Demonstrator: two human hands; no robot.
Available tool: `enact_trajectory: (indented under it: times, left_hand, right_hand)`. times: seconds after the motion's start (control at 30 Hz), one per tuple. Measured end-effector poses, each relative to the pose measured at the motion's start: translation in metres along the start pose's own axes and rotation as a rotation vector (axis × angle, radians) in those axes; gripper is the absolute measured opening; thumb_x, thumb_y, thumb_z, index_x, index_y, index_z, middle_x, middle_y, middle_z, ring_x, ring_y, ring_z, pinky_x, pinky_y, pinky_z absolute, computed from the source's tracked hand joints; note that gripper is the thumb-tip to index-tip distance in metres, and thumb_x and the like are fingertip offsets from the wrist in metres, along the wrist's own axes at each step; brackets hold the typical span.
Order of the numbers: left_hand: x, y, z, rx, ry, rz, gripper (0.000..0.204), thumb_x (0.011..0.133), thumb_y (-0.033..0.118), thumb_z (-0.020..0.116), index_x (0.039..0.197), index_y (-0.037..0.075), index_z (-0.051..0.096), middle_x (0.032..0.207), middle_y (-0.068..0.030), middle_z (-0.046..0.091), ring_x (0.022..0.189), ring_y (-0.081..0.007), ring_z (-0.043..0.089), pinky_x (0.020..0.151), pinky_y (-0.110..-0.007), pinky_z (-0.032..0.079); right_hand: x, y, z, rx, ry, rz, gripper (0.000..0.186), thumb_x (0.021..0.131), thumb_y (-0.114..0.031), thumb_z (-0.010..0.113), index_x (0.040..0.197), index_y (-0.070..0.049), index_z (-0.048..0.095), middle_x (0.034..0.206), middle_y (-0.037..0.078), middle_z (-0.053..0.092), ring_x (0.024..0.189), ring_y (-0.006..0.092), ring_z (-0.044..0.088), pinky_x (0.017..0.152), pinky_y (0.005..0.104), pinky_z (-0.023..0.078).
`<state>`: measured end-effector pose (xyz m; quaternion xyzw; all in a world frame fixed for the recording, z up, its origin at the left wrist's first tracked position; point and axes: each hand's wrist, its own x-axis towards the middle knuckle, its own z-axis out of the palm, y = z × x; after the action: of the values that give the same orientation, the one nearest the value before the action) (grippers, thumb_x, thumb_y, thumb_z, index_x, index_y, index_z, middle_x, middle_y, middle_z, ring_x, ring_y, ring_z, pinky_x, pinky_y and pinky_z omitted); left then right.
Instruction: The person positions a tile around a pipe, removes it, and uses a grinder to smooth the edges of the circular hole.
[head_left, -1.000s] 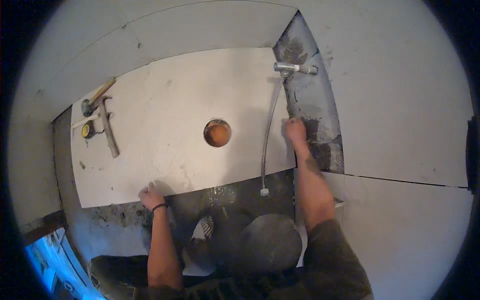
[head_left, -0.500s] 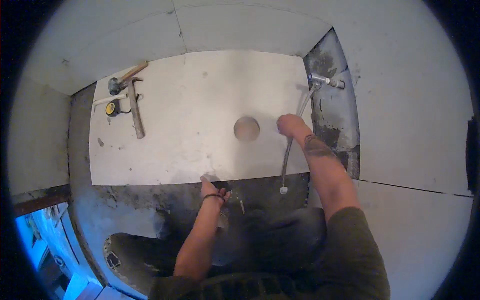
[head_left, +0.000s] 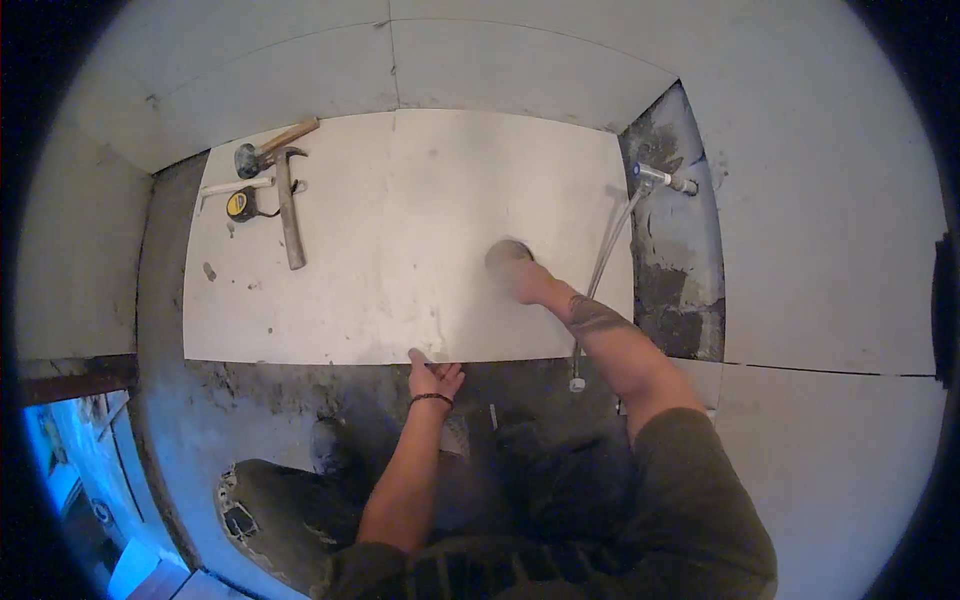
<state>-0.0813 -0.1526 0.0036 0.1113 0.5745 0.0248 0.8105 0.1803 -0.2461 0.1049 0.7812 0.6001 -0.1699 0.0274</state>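
Observation:
A large white tile [head_left: 340,230] lies flat with a round hole [head_left: 507,250] cut right of its middle. My right hand [head_left: 528,284] is at the hole's near edge, and its fingers are smeared by motion, so whether they hold anything is unclear. Below the tile's front edge, my left hand [head_left: 435,381] has its thumb on the edge and its other fingers apart just in front of it. A grey flexible hose [head_left: 610,240] runs beneath my right forearm from a chrome valve [head_left: 652,174] to a white end nut [head_left: 577,384].
At the tile's far left lie a claw hammer [head_left: 290,215], a rubber mallet [head_left: 290,138], a yellow and black tape measure [head_left: 241,204] and a pale stick-like tool [head_left: 235,187]. Tiled walls [head_left: 520,62] enclose the back and right. Bare grey mortar [head_left: 665,240] borders the tile's right side.
My right hand has moved left from beside the hose to the hole. My left thumb stays at the front edge. The whole view has shifted slightly.

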Motion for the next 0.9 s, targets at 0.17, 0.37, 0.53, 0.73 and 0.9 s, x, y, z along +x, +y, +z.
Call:
enact_trajectory:
  times: [0.17, 0.37, 0.53, 0.73, 0.9]
  left_hand:
    - [0.0, -0.001, 0.015, 0.077, -0.09, 0.051, 0.077, 0.091, 0.068, 0.044, 0.132, 0.003, 0.045, 0.118, -0.0183, 0.058, 0.106, -0.0364, 0.058, 0.092, -0.053, 0.045]
    - [0.007, -0.001, 0.018, 0.219, -0.035, 0.021, 0.061, 0.094, 0.06, 0.046, 0.126, 0.008, 0.05, 0.114, -0.0177, 0.059, 0.092, -0.0346, 0.062, 0.08, -0.051, 0.051]
    - [0.0, 0.002, 0.025, 0.27, 0.087, 0.076, 0.063, 0.096, 0.059, 0.039, 0.121, 0.003, 0.052, 0.1, -0.0155, 0.063, 0.082, -0.0276, 0.063, 0.073, -0.045, 0.055]
    - [0.005, 0.002, 0.023, 0.28, 0.048, 0.073, 0.067, 0.096, 0.059, 0.04, 0.126, 0.0, 0.047, 0.108, -0.0185, 0.06, 0.082, -0.0309, 0.063, 0.079, -0.048, 0.055]
    - [0.001, 0.001, 0.025, 0.27, 0.102, 0.087, 0.067, 0.096, 0.057, 0.044, 0.128, -0.001, 0.045, 0.117, -0.0194, 0.056, 0.092, -0.0325, 0.062, 0.083, -0.051, 0.054]
  right_hand:
    - [0.008, 0.016, 0.059, -0.008, 0.095, 0.258, 0.036, 0.076, -0.042, 0.071, 0.081, -0.007, 0.076, 0.102, 0.013, 0.069, 0.114, 0.0346, 0.056, 0.1, 0.0426, 0.04]
    - [0.018, 0.035, 0.08, 0.211, -0.209, 0.33, 0.038, 0.078, -0.041, 0.07, 0.089, -0.006, 0.075, 0.11, 0.012, 0.068, 0.117, 0.0317, 0.055, 0.106, 0.0417, 0.035]
    - [-0.006, 0.026, 0.038, 0.19, 0.213, 0.393, 0.029, 0.081, -0.028, 0.061, 0.097, -0.004, 0.067, 0.103, 0.014, 0.067, 0.096, 0.0312, 0.065, 0.086, 0.0441, 0.049]
    - [0.005, 0.05, -0.01, 0.122, 0.211, 0.666, 0.032, 0.074, -0.02, 0.066, 0.103, -0.007, 0.06, 0.093, 0.018, 0.065, 0.082, 0.0355, 0.068, 0.071, 0.045, 0.056]
    - [0.023, 0.059, 0.011, 0.023, 0.149, 0.596, 0.024, 0.082, -0.027, 0.06, 0.096, -0.009, 0.067, 0.095, 0.012, 0.068, 0.091, 0.0279, 0.067, 0.074, 0.0433, 0.055]
